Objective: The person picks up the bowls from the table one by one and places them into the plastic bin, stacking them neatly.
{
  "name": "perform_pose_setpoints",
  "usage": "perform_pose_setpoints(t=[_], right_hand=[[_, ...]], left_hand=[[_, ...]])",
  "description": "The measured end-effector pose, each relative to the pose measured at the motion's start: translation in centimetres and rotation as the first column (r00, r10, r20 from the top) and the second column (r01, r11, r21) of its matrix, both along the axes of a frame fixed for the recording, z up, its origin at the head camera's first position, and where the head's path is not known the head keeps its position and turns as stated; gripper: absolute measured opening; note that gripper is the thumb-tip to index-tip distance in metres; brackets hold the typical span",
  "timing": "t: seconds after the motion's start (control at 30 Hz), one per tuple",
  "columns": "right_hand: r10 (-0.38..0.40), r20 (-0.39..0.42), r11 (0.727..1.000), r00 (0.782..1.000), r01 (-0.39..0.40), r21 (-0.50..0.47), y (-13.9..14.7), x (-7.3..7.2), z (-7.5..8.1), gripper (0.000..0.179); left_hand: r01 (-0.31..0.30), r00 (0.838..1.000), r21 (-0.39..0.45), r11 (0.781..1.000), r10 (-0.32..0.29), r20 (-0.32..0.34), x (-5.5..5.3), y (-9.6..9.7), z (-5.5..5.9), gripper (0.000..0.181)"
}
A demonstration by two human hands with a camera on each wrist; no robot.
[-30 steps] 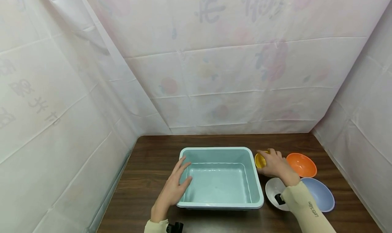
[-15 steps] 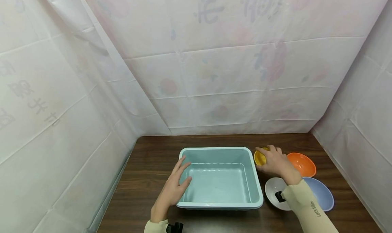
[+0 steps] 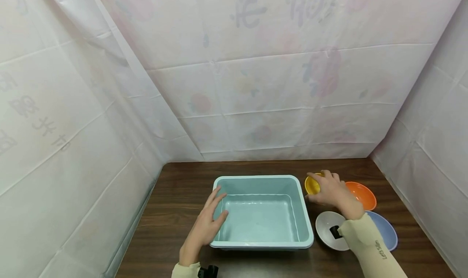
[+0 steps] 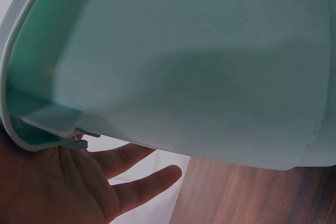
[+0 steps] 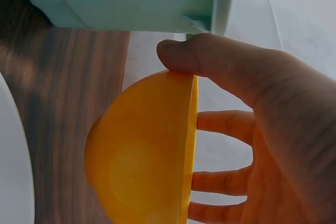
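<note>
My right hand (image 3: 333, 193) holds a small yellow bowl (image 3: 312, 185) just beyond the right side of a pale blue-green plastic basin (image 3: 261, 244). In the right wrist view, the thumb lies against one edge of the yellow bowl (image 5: 147, 150) and the other fingers reach behind its rim. My left hand (image 3: 206, 227) is at the basin's left rim, its fingers extended and apart. The left wrist view shows the left fingers (image 4: 147, 184) beneath the rim, along the basin's outer wall (image 4: 210, 103). Nothing lies inside the basin.
A white bowl (image 3: 324, 226) sits right of the basin, partly under my right wrist. Beyond it are an orange bowl (image 3: 365, 195) and a blue bowl (image 3: 386, 231), partly covered by the sleeve. White cloth (image 3: 263, 87) encloses the brown wooden table (image 3: 175, 188).
My right hand and the yellow bowl have shifted slightly toward the back of the table and a little to the right. The left hand stays in place.
</note>
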State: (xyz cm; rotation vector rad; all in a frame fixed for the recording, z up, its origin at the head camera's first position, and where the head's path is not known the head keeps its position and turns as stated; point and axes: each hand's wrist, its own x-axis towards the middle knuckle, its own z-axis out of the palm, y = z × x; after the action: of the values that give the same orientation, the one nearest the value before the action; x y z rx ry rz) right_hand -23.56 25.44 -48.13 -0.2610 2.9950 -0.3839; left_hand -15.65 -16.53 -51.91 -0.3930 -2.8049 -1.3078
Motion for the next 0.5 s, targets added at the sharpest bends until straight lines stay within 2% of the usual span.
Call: perform_pose_setpoints(t=[0.5], right_hand=[[0.008, -0.051, 1.000, 0.999, -0.009, -0.019, 0.1, 0.8, 3.3, 0.087]], left_hand=[[0.001, 0.999, -0.002, 1.000, -0.001, -0.043, 0.0, 0.1, -0.2, 0.053]])
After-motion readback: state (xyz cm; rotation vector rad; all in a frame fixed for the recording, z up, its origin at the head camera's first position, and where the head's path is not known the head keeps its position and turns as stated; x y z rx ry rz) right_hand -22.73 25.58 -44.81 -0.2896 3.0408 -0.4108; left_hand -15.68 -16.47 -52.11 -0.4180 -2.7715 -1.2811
